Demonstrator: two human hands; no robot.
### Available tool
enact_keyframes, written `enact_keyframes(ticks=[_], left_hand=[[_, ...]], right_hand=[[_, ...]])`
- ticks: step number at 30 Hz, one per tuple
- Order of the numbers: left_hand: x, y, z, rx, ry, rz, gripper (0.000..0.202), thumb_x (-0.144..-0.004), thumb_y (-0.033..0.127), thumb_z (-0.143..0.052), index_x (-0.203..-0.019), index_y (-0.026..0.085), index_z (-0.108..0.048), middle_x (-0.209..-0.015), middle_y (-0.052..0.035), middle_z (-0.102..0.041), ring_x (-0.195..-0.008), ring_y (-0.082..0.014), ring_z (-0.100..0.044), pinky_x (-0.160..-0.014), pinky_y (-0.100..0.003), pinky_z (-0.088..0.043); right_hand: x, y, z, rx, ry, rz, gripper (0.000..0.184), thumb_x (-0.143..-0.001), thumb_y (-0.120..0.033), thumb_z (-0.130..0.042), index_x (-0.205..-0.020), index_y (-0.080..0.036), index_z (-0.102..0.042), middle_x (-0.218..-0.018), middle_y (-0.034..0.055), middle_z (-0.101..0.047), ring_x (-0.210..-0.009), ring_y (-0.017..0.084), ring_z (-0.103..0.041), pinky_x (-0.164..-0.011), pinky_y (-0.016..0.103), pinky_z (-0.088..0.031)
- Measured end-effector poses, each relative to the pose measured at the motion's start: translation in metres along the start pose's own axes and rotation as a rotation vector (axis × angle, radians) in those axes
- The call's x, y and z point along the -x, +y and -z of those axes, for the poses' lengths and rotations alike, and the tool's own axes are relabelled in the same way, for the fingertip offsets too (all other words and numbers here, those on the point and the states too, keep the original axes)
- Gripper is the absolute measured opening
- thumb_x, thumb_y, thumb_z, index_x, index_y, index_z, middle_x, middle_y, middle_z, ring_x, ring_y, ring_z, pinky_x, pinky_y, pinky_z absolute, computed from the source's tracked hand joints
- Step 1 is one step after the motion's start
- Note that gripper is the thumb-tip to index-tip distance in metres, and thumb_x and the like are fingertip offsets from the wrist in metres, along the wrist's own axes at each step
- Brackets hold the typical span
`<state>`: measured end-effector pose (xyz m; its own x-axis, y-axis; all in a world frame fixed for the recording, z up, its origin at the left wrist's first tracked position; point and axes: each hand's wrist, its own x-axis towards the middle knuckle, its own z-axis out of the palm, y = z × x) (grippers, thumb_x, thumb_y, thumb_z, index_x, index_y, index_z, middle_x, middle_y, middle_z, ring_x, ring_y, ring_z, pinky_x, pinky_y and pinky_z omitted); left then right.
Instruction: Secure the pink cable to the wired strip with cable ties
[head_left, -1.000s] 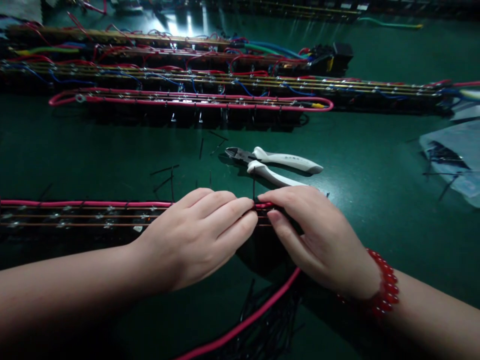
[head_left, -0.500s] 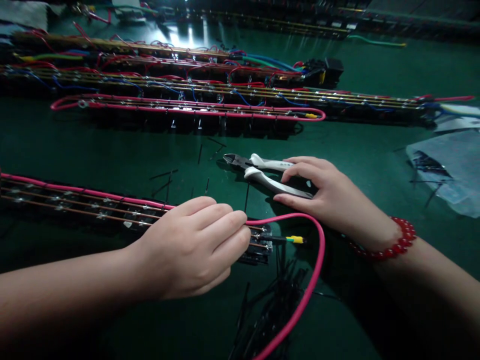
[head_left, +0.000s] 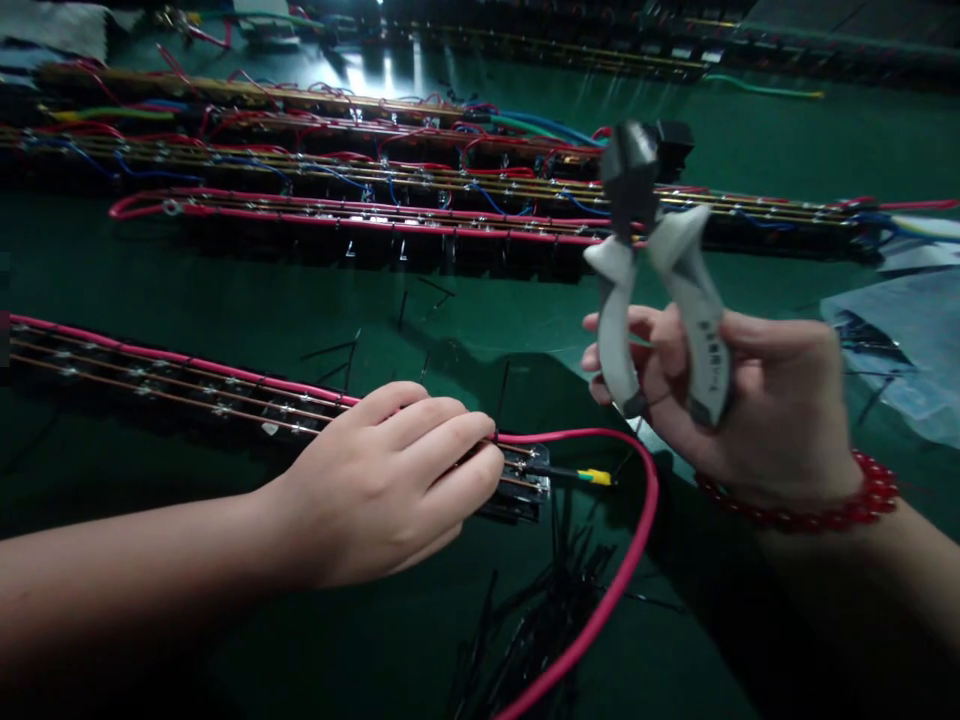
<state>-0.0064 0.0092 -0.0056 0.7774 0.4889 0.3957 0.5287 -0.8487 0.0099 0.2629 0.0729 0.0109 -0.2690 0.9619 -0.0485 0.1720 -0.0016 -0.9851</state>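
Gripping the cutters (head_left: 660, 270) up off the table, the right hand (head_left: 739, 395) has them at three o'clock in the view, dark metal nose pointing to twelve, the two smooth white handles splayed in a narrow V. Fingers curl round the handle nearer the palm and the thumb lies along the top; a string of glossy red beads (head_left: 802, 505) circles the wrist. The palm faces the camera, forearm running off toward five o'clock.

Down at six o'clock, the left hand (head_left: 390, 485) lies knuckles up on the near wired strip (head_left: 187, 385), fingertips bunched together and pressing on its right end; what sits under them I cannot make out. That strip is long and dark, with thin coppery rails and small shiny solder spots. A thick pink cable (head_left: 634, 540) runs along its far edge, then loops round past the fingertips and trails to six o'clock. A yellow ferrule (head_left: 598, 477) pokes out at the strip's end.

Loose black cable ties (head_left: 525, 625) lie heaped below on the matte green table (head_left: 757, 260). More wired strips (head_left: 375, 190) stretch across at eleven to one o'clock.
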Motion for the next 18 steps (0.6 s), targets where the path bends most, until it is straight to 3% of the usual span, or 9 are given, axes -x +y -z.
enact_keyframes(ticks=[3,6,8,11,15,18], left_hand=[[0.001,-0.002,0.0,0.003,-0.008,0.024,0.017,-0.095,0.021,-0.055,-0.109,0.013,-0.061,-0.114,-0.0091,-0.07,-0.098,-0.025,-0.065,-0.084,-0.041,-0.049],[0.002,-0.002,-0.001,0.014,-0.022,0.028,0.019,-0.094,0.024,-0.057,-0.11,0.014,-0.06,-0.115,-0.009,-0.069,-0.099,-0.0257,-0.064,-0.084,-0.042,-0.049],[0.002,-0.002,-0.001,0.015,-0.033,0.04,0.019,-0.093,0.025,-0.058,-0.109,0.015,-0.059,-0.116,-0.0094,-0.068,-0.101,-0.0264,-0.064,-0.085,-0.042,-0.05],[0.002,-0.002,-0.001,-0.005,-0.031,0.052,0.019,-0.091,0.024,-0.059,-0.109,0.016,-0.059,-0.115,-0.0094,-0.067,-0.1,-0.0267,-0.063,-0.084,-0.042,-0.05],[0.002,-0.003,0.001,-0.038,0.007,0.049,0.018,-0.092,0.024,-0.057,-0.109,0.018,-0.059,-0.103,-0.0077,-0.065,-0.092,-0.0251,-0.061,-0.08,-0.042,-0.05],[0.001,-0.004,0.001,-0.052,0.026,0.046,0.016,-0.093,0.022,-0.056,-0.107,0.018,-0.06,-0.096,-0.0066,-0.064,-0.086,-0.024,-0.059,-0.078,-0.042,-0.05]], right_hand=[[0.002,-0.01,0.0,-0.239,-0.043,-0.006,0.025,-0.081,-0.05,-0.059,-0.079,-0.025,-0.062,-0.108,0.0038,-0.068,-0.084,0.02,-0.066,-0.067,0.034,-0.057],[0.004,-0.014,0.004,-0.237,-0.085,0.001,0.026,-0.075,-0.053,-0.068,-0.08,-0.028,-0.064,-0.107,0.0014,-0.068,-0.089,0.023,-0.065,-0.07,0.037,-0.058],[0.002,-0.014,0.013,-0.135,-0.175,0.009,0.03,-0.074,-0.058,-0.072,-0.079,-0.029,-0.067,-0.103,0.0012,-0.069,-0.091,0.024,-0.065,-0.074,0.038,-0.058],[-0.001,-0.016,0.031,0.254,-0.398,0.133,0.037,-0.077,-0.065,-0.071,-0.072,-0.028,-0.071,-0.101,0.0035,-0.071,-0.097,0.027,-0.065,-0.085,0.044,-0.057],[0.003,-0.023,0.05,0.613,-0.684,0.196,0.018,-0.085,-0.042,-0.07,-0.1,-0.034,-0.077,-0.118,0.0043,-0.07,-0.104,0.028,-0.068,-0.08,0.04,-0.06],[0.012,-0.029,0.051,0.673,-0.736,0.146,0.025,-0.079,-0.036,-0.073,-0.104,-0.036,-0.076,-0.12,0.0029,-0.071,-0.105,0.029,-0.07,-0.076,0.037,-0.063]])
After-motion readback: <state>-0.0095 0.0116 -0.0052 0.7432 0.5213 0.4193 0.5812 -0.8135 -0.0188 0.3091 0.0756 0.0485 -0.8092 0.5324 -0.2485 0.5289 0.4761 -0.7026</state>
